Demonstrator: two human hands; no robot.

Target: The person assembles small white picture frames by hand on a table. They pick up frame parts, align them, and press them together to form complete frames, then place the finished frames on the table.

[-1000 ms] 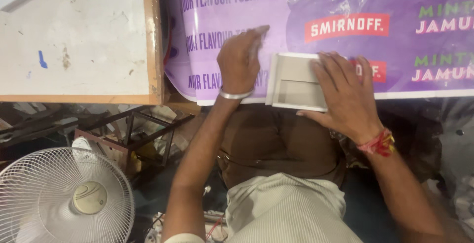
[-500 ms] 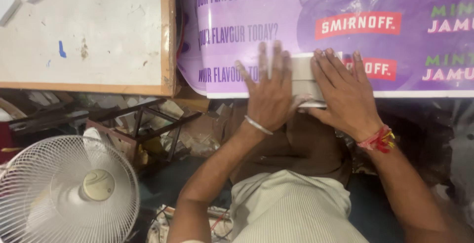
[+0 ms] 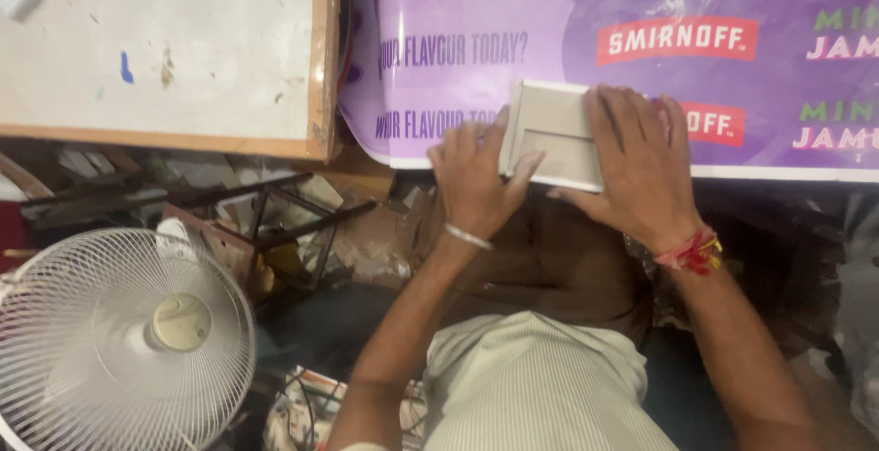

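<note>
1. Nearest me, the white fan [image 3: 114, 346] stands on the cluttered floor below the counter's near edge, just beside the person's left elbow; a backward jerk of that arm could knock it.
2. The left hand [image 3: 476, 176] has its fingers curled on the left side of the pale grey frame [image 3: 552, 130], thumb hooked at its near corner. The frame lies flat at the counter's near edge, and I reckon a slack grip could let it slide off into the scrap below.
3. The right hand [image 3: 641, 163] lies flat with fingers spread, pressing the frame's right side. Uneven pressure could tilt it.
4. Under it, the glossy purple poster [image 3: 476, 39] looks slippery and may shift or crease.
</note>
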